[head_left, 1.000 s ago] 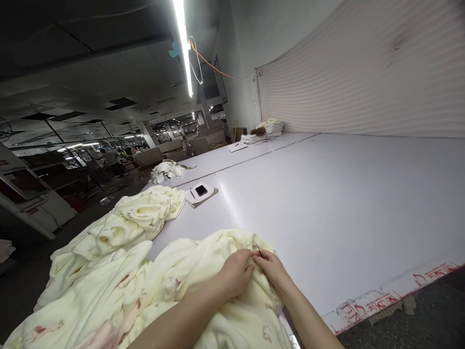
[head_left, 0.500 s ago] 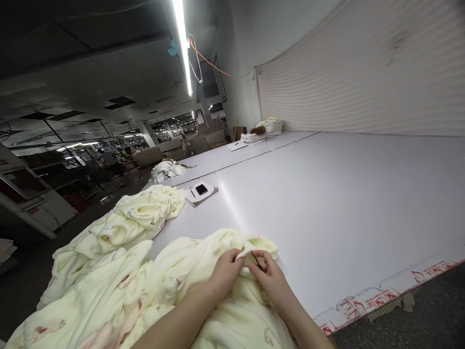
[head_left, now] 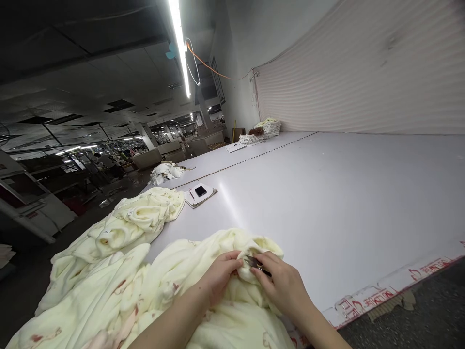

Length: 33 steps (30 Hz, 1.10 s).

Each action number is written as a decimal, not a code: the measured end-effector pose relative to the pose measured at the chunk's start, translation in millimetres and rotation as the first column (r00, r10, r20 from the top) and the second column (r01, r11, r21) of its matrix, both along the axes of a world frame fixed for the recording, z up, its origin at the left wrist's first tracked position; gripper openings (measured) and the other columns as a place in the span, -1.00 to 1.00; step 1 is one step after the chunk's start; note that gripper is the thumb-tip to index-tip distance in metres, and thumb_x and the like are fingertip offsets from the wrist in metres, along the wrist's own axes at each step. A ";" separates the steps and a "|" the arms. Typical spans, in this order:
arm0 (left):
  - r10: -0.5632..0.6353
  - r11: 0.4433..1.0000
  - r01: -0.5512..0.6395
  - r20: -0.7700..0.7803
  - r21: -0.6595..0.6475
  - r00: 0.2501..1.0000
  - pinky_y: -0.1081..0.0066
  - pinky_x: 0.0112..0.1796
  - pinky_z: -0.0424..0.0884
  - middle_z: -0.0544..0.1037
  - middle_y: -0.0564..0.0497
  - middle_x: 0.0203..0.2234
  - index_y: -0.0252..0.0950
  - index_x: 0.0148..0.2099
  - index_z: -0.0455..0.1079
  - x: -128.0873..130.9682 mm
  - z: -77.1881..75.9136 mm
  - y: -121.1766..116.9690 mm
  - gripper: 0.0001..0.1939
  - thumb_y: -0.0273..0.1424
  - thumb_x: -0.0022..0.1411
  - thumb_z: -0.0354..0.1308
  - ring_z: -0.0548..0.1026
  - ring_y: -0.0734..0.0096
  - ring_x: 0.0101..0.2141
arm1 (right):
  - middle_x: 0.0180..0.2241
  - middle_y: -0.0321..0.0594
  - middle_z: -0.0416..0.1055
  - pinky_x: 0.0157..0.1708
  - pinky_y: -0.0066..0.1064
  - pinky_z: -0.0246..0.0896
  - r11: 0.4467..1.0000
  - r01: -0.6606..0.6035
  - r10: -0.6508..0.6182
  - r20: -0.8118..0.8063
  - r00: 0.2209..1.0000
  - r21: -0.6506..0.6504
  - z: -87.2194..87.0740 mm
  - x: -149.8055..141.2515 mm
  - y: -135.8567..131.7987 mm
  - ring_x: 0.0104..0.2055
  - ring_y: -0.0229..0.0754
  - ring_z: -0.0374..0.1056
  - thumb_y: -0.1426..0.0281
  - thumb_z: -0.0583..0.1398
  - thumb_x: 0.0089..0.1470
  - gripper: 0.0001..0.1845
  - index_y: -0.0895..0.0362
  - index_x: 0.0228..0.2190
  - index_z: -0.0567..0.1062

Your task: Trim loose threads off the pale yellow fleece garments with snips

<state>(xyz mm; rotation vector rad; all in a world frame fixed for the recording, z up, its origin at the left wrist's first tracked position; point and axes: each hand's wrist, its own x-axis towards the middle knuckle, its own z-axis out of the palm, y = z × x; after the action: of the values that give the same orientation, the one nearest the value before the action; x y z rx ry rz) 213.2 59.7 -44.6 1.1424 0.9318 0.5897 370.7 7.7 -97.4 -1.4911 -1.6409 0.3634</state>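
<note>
A pale yellow fleece garment (head_left: 203, 261) with small reddish prints lies bunched up in front of me. Its edge is pinched between the thumb and fingers of my left hand (head_left: 223, 271). In my right hand (head_left: 281, 278) is a pair of dark thread snips (head_left: 257, 264), their blades pointing left at the pinched fabric, close to my left fingertips. Whether the blades touch a thread cannot be made out. The far rim of the garment curls up behind both hands.
More yellow fleece garments (head_left: 145, 213) are heaped to the left. A phone (head_left: 200, 191) lies on a pad of papers (head_left: 207, 196) on the white table (head_left: 327, 208). White scraps (head_left: 165, 172) and stacked cloth (head_left: 269, 127) sit farther back. Red-printed tape (head_left: 366, 303) runs along the near edge.
My right hand has turned and moved slightly right, so the snips now show more fully with their blades toward the fabric. My left hand still grips the garment's edge.
</note>
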 end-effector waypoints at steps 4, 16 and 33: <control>0.001 1.000 -0.002 -0.019 -0.004 1.000 0.40 -0.23 0.28 0.52 -0.01 -0.47 -0.36 -0.21 0.51 1.1 4.8 -2.0 -0.74 -0.37 0.02 0.19 0.41 0.34 -0.36 | -0.32 -0.24 0.49 -0.35 -0.36 0.28 0.999 -0.013 0.010 -0.061 0.998 -0.041 -1.9 -0.2 1.7 -0.33 -0.16 0.42 0.27 0.03 0.16 -0.74 0.02 -0.27 0.49; 0.414 0.708 -0.066 -0.337 0.703 0.846 0.31 -0.15 0.28 0.41 -0.03 -0.26 -0.22 -0.07 0.34 -5.5 8.4 -16.3 -0.61 -0.55 0.03 -0.03 0.38 0.24 -0.19 | -0.25 -0.21 0.46 -0.30 -0.34 0.32 0.998 -0.045 0.034 -0.248 0.968 -0.039 1.1 5.0 -2.5 -0.26 -0.12 0.39 0.28 0.12 0.08 -0.80 0.01 -0.22 0.42; 0.302 0.629 -0.062 -0.170 0.775 0.938 0.36 -0.20 0.33 0.41 0.01 -0.34 -0.25 0.10 0.20 -5.5 1.8 -31.5 -0.52 -0.49 0.09 0.09 0.40 0.33 -0.29 | -0.30 -0.19 0.44 -0.38 -0.39 0.27 0.982 -0.151 0.166 -0.135 0.977 0.115 32.4 1.1 -23.4 -0.32 -0.15 0.37 0.32 0.06 0.16 -0.74 0.00 -0.13 0.46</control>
<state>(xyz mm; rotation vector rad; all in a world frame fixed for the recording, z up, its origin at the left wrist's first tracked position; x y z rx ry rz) 207.7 28.3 -42.8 1.9573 1.0891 1.0745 371.8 -15.6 -64.9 -1.2317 -1.6414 0.4560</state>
